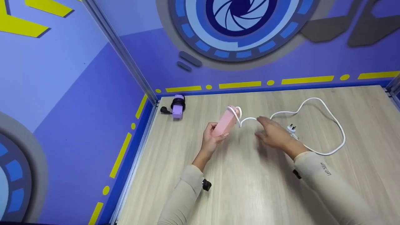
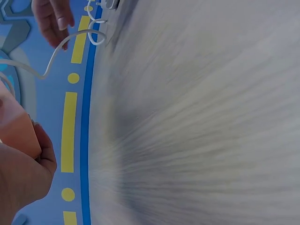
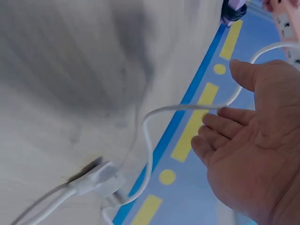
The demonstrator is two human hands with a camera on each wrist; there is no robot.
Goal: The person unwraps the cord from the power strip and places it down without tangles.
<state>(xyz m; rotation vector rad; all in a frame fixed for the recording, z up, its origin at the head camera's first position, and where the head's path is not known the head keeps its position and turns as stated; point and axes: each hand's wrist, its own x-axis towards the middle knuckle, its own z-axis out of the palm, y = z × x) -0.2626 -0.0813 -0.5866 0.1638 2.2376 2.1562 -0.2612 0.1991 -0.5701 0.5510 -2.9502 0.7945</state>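
Beige sleeves (image 1: 182,197) in front; the left hand (image 1: 210,139) grips a pink power strip (image 1: 225,122) above the table (image 1: 243,187). The right hand (image 1: 273,132), thumb parted from fingers, is at its white cord (image 3: 150,152); light, even tension should help.

right grip (image 3: 258,131) relaxed | white cord (image 3: 149,145) alongside (contact unclear) | plug (image 3: 99,180) lower left | pink strip (image 3: 285,26) upper right

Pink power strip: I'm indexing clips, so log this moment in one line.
left hand: grips pink power strip | right hand: beside white cord, contact unclear | white plug: on table
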